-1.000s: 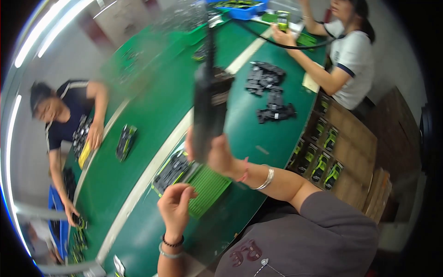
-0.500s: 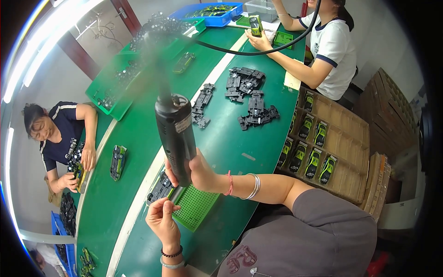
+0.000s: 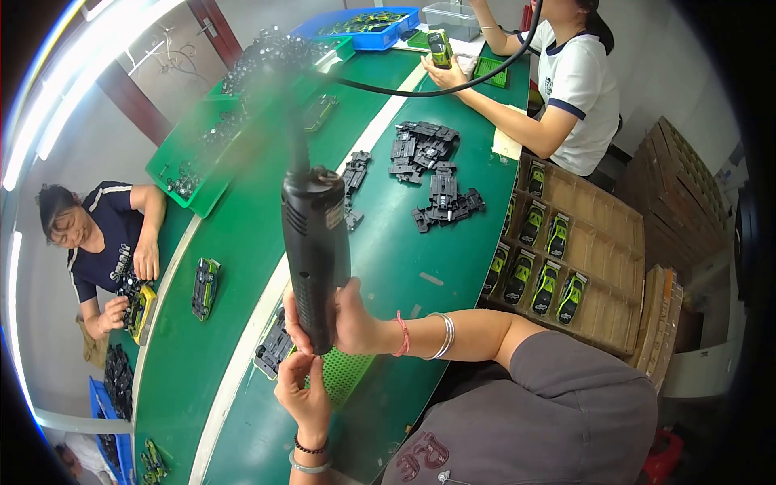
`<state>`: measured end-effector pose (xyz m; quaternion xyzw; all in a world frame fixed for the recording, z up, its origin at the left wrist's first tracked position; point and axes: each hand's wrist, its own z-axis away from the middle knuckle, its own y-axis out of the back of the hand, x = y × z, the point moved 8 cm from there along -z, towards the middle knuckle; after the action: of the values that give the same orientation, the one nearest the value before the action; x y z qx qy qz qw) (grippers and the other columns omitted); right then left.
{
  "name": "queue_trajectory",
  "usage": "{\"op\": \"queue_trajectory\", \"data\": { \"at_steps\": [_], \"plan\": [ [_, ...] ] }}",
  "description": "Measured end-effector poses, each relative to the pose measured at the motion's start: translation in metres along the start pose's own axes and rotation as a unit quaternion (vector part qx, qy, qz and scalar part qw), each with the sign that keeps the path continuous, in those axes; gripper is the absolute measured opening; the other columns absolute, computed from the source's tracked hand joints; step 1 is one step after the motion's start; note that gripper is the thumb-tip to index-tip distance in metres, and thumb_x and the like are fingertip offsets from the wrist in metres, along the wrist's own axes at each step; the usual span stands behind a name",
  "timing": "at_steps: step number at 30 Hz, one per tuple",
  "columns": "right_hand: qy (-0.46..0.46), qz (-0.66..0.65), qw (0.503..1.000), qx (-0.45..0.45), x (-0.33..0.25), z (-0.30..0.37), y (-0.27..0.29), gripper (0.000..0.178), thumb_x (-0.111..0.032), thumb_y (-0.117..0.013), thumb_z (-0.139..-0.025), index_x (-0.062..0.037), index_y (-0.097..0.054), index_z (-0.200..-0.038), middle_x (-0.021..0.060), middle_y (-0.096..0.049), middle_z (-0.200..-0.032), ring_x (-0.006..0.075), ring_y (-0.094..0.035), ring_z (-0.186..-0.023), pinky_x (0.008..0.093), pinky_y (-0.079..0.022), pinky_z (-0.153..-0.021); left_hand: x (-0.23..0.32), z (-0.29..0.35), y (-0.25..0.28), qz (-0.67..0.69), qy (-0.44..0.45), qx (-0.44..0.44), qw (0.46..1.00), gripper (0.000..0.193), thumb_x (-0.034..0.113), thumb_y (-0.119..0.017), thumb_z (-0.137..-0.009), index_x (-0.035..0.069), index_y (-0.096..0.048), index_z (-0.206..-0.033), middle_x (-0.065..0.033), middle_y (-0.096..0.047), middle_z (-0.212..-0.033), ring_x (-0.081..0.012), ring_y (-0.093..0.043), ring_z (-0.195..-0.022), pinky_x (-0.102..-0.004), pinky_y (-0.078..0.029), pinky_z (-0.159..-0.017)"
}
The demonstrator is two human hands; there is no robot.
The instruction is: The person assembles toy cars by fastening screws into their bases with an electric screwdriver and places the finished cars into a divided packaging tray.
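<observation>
I have the right hand point(image 3: 352, 323) wrapped around a black electric screwdriver point(image 3: 314, 259), held nearly upright above the green table point(image 3: 388, 275). My left hand point(image 3: 305, 400) has thumb and fingers drawn together at the tool's lower end; I cannot tell whether it pinches anything. Beyond, I see an upturned toy car point(image 3: 272, 349) beside a perforated green tray point(image 3: 349, 381), then loose black chassis parts point(image 3: 444, 194), and toy cars point(image 3: 546, 288) in a compartmented brown box point(image 3: 608, 271).

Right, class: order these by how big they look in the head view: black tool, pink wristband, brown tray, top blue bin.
1. Brown tray
2. Black tool, held near the camera
3. Top blue bin
4. Pink wristband
</observation>
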<state>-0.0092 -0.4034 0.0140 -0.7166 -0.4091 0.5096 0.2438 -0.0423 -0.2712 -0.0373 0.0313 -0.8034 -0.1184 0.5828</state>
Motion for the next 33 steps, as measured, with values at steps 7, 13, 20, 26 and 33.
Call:
{"op": "queue_trajectory", "data": {
  "at_steps": [7, 13, 20, 26, 33],
  "plan": [
    [0.006, 0.098, 0.994, -0.054, 0.009, 0.004, 0.002, 0.092, -0.086, -0.019, -0.065, -0.0033, -0.043, -0.096, 0.0041, -0.048, -0.068, 0.0090, -0.049, -0.058, 0.0217, -0.040, -0.050, 0.022, 0.001, -0.009, -0.128, -0.078, -0.027, 0.988, 0.023, -0.007, -0.062, -0.078, -0.002, -0.051, -0.097, -0.0073, -0.059, -0.079, -0.0122, -0.061, -0.074, -0.0230, -0.049, -0.069],
    [-0.008, 0.104, 0.993, -0.062, 0.010, 0.004, 0.000, 0.092, -0.086, -0.022, -0.065, -0.0025, -0.043, -0.097, 0.0036, -0.047, -0.068, 0.0090, -0.048, -0.058, 0.0214, -0.040, -0.051, 0.025, 0.004, -0.008, -0.141, -0.094, -0.014, 0.986, 0.025, -0.007, -0.063, -0.077, -0.002, -0.051, -0.098, -0.0072, -0.060, -0.078, -0.0128, -0.061, -0.073, -0.0244, -0.049, -0.068],
    [0.002, 0.091, 0.994, -0.063, 0.013, 0.005, 0.000, 0.091, -0.086, -0.025, -0.065, -0.0024, -0.043, -0.097, 0.0034, -0.047, -0.071, 0.0090, -0.048, -0.058, 0.0218, -0.040, -0.052, 0.024, 0.005, -0.005, -0.157, -0.096, 0.019, 0.983, 0.022, -0.005, -0.065, -0.076, -0.001, -0.053, -0.094, -0.0063, -0.059, -0.077, -0.0115, -0.060, -0.071, -0.0234, -0.049, -0.068],
    [0.016, 0.086, 0.995, -0.040, 0.007, 0.007, -0.007, 0.086, -0.084, -0.035, -0.066, -0.0021, -0.046, -0.090, 0.0024, -0.048, -0.066, 0.0077, -0.049, -0.056, 0.0207, -0.040, -0.051, 0.022, 0.008, -0.001, -0.152, -0.086, 0.039, 0.984, 0.024, -0.004, -0.069, -0.071, 0.000, -0.057, -0.092, -0.0082, -0.061, -0.078, -0.0166, -0.059, -0.069, -0.0264, -0.047, -0.067],
    [0.064, 0.100, 0.993, -0.005, 0.003, 0.014, -0.009, 0.080, -0.079, -0.046, -0.068, -0.0012, -0.050, -0.086, 0.0020, -0.051, -0.063, 0.0068, -0.051, -0.055, 0.0201, -0.041, -0.048, 0.033, 0.009, -0.004, -0.216, -0.151, 0.048, 0.964, 0.022, -0.006, -0.068, -0.068, -0.001, -0.053, -0.083, -0.0107, -0.058, -0.074, -0.0194, -0.057, -0.066, -0.0277, -0.046, -0.066]
  ]
}}
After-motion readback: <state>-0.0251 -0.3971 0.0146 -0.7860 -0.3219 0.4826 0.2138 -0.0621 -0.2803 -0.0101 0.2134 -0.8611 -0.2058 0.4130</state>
